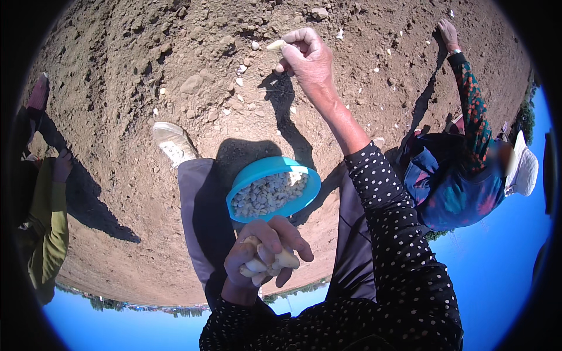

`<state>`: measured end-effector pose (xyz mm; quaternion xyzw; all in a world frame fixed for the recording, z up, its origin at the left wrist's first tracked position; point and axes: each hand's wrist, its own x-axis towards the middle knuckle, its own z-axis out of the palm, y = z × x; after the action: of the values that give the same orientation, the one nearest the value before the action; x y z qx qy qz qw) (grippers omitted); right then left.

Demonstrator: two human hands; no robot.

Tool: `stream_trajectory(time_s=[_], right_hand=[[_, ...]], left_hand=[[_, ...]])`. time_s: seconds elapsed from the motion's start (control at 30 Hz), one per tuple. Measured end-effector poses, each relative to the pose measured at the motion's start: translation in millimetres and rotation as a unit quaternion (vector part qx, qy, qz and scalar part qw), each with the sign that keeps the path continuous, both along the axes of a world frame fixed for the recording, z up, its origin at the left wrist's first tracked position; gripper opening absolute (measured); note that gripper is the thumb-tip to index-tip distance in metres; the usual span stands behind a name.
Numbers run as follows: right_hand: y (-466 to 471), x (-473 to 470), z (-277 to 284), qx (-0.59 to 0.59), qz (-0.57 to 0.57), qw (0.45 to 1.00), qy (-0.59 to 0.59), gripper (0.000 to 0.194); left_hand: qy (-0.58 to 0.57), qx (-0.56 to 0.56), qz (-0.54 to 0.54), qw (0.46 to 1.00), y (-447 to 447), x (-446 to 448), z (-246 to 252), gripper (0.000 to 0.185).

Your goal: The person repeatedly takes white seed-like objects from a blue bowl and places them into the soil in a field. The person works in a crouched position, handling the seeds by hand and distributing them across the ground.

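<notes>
Between the thumb and forefinger of my right hand (308, 59) is a single pale garlic clove (275, 44), held above the soil. Close to my body, my left hand (259, 245) cups several peeled-looking garlic cloves (263, 264). Beyond it, between my legs, a turquoise plastic basin (273, 163) sits tilted on the ground, holding a heap of garlic cloves (268, 195). Loose cloves (239, 82) lie scattered on the soil beneath and around my right hand.
Dry, cloddy brown soil (118, 87) spreads all around. At the right a co-worker in a white hat (522, 166) bends with a hand (448, 33) at the ground. Another person in a yellow-green sleeve (57, 228) is at the left. My shoe (173, 140) stands left of the basin.
</notes>
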<state>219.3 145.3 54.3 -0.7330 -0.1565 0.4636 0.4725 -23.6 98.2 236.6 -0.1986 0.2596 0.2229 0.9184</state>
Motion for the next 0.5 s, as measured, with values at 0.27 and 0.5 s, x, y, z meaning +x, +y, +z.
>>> stream_trajectory(time_s=[0.27,0.5], right_hand=[[4,-157,18,0.026,0.209,0.974,0.087,0.019],[-67,-138,28,-0.005,0.265,0.964,0.003,0.025]], left_hand=[[0.024,0.04,0.025,0.999,10,-1,-8,0.039],[0.024,0.053,-0.021,0.998,9,3,-14,0.035]])
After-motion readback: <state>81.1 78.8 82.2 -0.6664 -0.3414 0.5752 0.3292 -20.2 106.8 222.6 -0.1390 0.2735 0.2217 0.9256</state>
